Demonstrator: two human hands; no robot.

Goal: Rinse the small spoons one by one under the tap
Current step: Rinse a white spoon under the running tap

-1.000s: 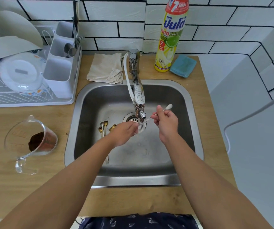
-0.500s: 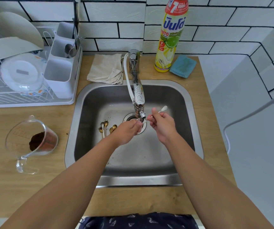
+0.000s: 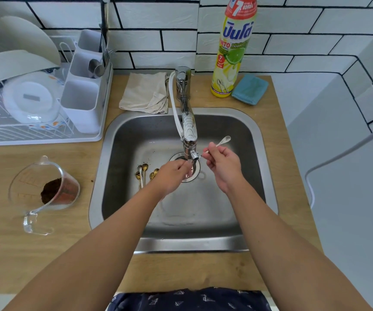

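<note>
Several small gold-coloured metal spoons [image 3: 144,173] lie on the floor of the stainless steel sink [image 3: 122,131], at about nine o'clock from the drain, as a person works at the chrome tap [image 3: 188,129]. On the wooden counter at far left stand a white dish rack [image 3: 46,133] and a clear plastic measuring jug [image 3: 46,189] holding dark grounds. The left hand [image 3: 173,176] reaches under the spout with fingers curled; whether it grips anything cannot be told, since the fingertips are hidden by the tap's nozzle. The right hand [image 3: 223,162], at three o'clock from the spout, pinches a slim pale spoon [image 3: 220,142] by its middle, one rounded end pointing to one o'clock, the other toward the nozzle. Compared with half a second ago, the right hand has drawn slightly away from the left and the spoon's visible end stands higher, suggesting it is being turned in the stream. The rinsing looks to be at an early stage, with the gold spoons waiting. A yellow dish-soap bottle [image 3: 232,52] and blue sponge [image 3: 249,89] sit at twelve o'clock.
</note>
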